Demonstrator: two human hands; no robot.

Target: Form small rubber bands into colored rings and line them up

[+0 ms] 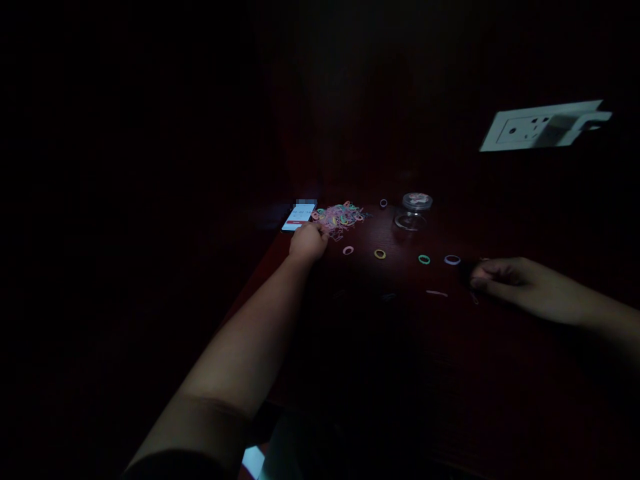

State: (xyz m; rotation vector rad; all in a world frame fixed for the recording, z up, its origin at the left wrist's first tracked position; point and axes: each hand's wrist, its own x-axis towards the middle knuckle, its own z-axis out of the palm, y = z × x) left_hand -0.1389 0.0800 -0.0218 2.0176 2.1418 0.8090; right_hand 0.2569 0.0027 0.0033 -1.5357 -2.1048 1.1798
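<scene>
At the near left edge of a pile of small coloured bands (343, 217) is my left hand (309, 241), its fingers curled and partly hidden. My right hand (500, 277) rests low over the table on the right, fingers pressed together; what they hold, if anything, is too dark to tell. Between the hands lie a pink ring (348, 251), a yellow ring (380, 255), a green ring (424, 259) and a purple ring (452, 260) in a row. Nearer me are thin bands, among them a pale one (437, 293).
A lit phone (299, 217) lies left of the pile, by the dark red table's left edge. Behind the rings stand a clear lidded jar (411, 220) and a dark ring (383, 203). A wall socket (525, 130) with a plug is at upper right.
</scene>
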